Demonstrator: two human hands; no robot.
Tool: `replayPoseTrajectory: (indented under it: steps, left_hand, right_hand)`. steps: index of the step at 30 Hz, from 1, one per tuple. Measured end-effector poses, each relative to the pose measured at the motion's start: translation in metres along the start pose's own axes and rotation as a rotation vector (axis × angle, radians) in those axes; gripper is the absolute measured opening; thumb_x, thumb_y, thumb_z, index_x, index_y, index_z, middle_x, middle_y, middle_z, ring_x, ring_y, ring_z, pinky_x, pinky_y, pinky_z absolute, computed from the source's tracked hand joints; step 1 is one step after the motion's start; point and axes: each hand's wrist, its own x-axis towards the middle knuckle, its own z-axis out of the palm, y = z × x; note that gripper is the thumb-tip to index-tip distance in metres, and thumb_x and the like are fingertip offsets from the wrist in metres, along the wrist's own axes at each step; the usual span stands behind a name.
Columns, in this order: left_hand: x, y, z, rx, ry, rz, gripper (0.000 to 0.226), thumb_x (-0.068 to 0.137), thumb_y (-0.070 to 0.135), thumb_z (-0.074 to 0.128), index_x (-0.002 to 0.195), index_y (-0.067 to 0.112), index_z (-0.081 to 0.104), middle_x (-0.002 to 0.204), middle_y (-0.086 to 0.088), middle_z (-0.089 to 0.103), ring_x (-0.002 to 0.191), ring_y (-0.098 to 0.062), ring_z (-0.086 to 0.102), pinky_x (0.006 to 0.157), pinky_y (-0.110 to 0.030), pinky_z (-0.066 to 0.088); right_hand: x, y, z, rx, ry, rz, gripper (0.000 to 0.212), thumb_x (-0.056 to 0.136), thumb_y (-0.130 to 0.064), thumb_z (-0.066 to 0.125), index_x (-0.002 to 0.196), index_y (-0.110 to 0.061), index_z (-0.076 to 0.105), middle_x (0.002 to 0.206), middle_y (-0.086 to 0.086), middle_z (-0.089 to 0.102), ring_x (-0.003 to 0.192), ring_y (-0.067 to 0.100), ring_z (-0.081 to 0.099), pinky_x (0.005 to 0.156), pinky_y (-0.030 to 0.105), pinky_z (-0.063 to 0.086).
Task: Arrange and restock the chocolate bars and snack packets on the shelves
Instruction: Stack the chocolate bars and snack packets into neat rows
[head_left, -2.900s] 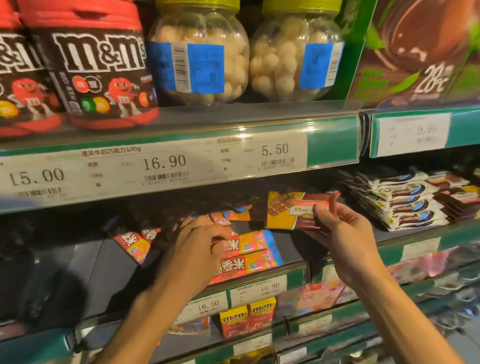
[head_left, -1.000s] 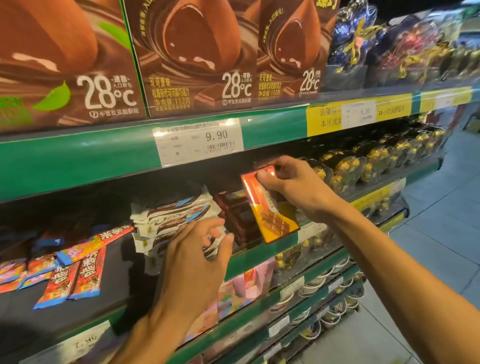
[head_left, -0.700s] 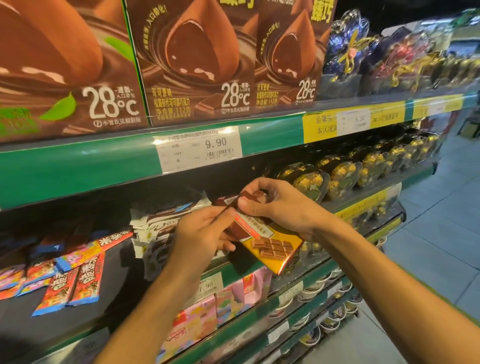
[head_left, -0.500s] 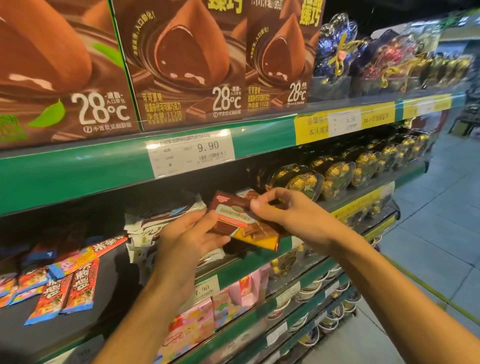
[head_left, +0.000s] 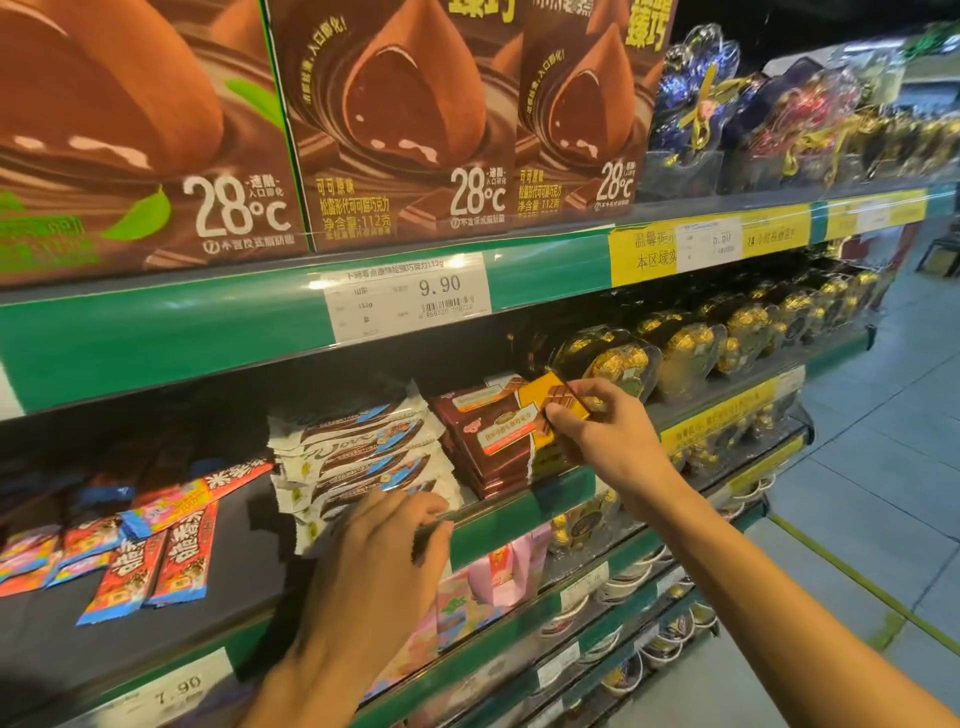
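On the middle shelf (head_left: 550, 496), the right hand (head_left: 605, 434) pinches the yellow end of a chocolate bar (head_left: 524, 423) between thumb and fingers; the bar lies on a stack of dark red bars (head_left: 483, 457). The left hand (head_left: 379, 561) rests with loosely bent fingers on the white packets (head_left: 358, 452) at the shelf's front edge, and grips nothing. Beside the right hand stand boxes of gold balls (head_left: 613, 361).

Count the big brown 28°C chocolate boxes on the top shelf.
3: left box, middle box, right box, side by side. More may sit behind them.
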Motion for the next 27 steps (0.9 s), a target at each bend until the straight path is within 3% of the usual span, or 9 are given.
replayPoseTrajectory:
  steps: [4, 8, 13, 17, 19, 21, 23, 25, 27]
  left_hand:
    - [-0.002, -0.008, 0.008, 0.244, -0.019, 0.181, 0.035, 0.061, 0.031, 0.09, 0.091, 0.028, 0.073, 0.083, 0.016, 0.069, 0.075, -0.003, 0.065, 0.067, -0.019, 0.053]
    - [-0.003, -0.018, 0.012, 0.336, -0.056, 0.178, 0.048, 0.053, 0.025, 0.094, 0.097, 0.022, 0.074, 0.087, 0.008, 0.071, 0.079, -0.01, 0.068, 0.066, -0.025, 0.057]
    - [-0.004, -0.022, 0.013, 0.347, -0.063, 0.187, 0.057, 0.05, 0.025, 0.096, 0.102, 0.02, 0.074, 0.09, 0.005, 0.072, 0.083, -0.013, 0.068, 0.067, -0.027, 0.058]
    - [-0.006, -0.026, 0.014, 0.324, -0.067, 0.183, 0.057, 0.054, 0.023, 0.095, 0.106, 0.021, 0.074, 0.093, 0.006, 0.072, 0.085, -0.014, 0.068, 0.068, -0.028, 0.058]
    - [-0.006, -0.026, 0.014, 0.313, -0.072, 0.178, 0.057, 0.055, 0.022, 0.094, 0.108, 0.021, 0.073, 0.095, 0.006, 0.072, 0.087, -0.014, 0.068, 0.069, -0.029, 0.058]
    - [-0.007, -0.026, 0.014, 0.316, -0.068, 0.177, 0.058, 0.055, 0.023, 0.094, 0.109, 0.021, 0.073, 0.097, 0.005, 0.072, 0.089, -0.015, 0.068, 0.07, -0.03, 0.059]
    - [-0.007, -0.026, 0.014, 0.302, -0.045, 0.176, 0.054, 0.058, 0.021, 0.093, 0.109, 0.021, 0.073, 0.097, 0.006, 0.071, 0.089, -0.014, 0.068, 0.071, -0.03, 0.059]
    - [-0.007, -0.025, 0.014, 0.275, -0.014, 0.176, 0.047, 0.064, 0.016, 0.089, 0.108, 0.022, 0.073, 0.096, 0.007, 0.071, 0.088, -0.013, 0.067, 0.07, -0.029, 0.058]
    - [-0.007, -0.024, 0.013, 0.27, 0.007, 0.18, 0.044, 0.067, 0.015, 0.087, 0.107, 0.022, 0.073, 0.094, 0.008, 0.07, 0.087, -0.012, 0.066, 0.069, -0.027, 0.057]
  right_hand:
    - [0.004, 0.017, 0.004, -0.238, 0.086, -0.121, 0.03, 0.09, -0.036, 0.069, 0.117, -0.032, 0.056, 0.096, -0.006, 0.071, 0.083, 0.011, 0.07, 0.072, 0.037, 0.062]
    - [-0.002, 0.026, 0.004, -0.54, 0.153, -0.294, 0.021, 0.095, -0.045, 0.059, 0.113, -0.034, 0.062, 0.084, -0.013, 0.067, 0.075, 0.006, 0.067, 0.061, 0.032, 0.06]
    - [-0.002, 0.032, 0.005, -0.94, 0.244, -0.435, 0.037, 0.097, -0.06, 0.044, 0.107, -0.033, 0.066, 0.068, -0.005, 0.069, 0.061, 0.019, 0.066, 0.049, 0.037, 0.054]
    - [-0.007, 0.029, 0.005, -1.054, 0.335, -0.621, 0.035, 0.099, -0.052, 0.048, 0.096, -0.025, 0.07, 0.08, -0.001, 0.065, 0.068, 0.019, 0.063, 0.05, 0.03, 0.052]
    - [-0.016, 0.03, 0.01, -1.004, 0.262, -0.775, 0.031, 0.099, -0.044, 0.053, 0.102, -0.019, 0.071, 0.095, 0.002, 0.063, 0.084, 0.017, 0.059, 0.063, 0.031, 0.053]
    - [-0.023, 0.034, 0.016, -1.022, 0.085, -0.835, 0.037, 0.101, -0.045, 0.048, 0.119, -0.019, 0.068, 0.118, 0.003, 0.062, 0.108, 0.019, 0.057, 0.089, 0.032, 0.051]
    - [-0.026, 0.04, 0.019, -1.069, -0.02, -0.809, 0.046, 0.102, -0.051, 0.042, 0.134, -0.022, 0.059, 0.136, 0.003, 0.057, 0.128, 0.019, 0.05, 0.11, 0.031, 0.036]
    - [-0.024, 0.042, 0.018, -1.096, -0.059, -0.758, 0.052, 0.102, -0.056, 0.037, 0.142, -0.026, 0.052, 0.146, 0.002, 0.051, 0.138, 0.017, 0.042, 0.117, 0.028, 0.02]
    - [-0.02, 0.042, 0.015, -1.102, -0.095, -0.729, 0.057, 0.102, -0.06, 0.033, 0.146, -0.028, 0.046, 0.151, 0.0, 0.046, 0.143, 0.013, 0.035, 0.122, 0.028, 0.013]
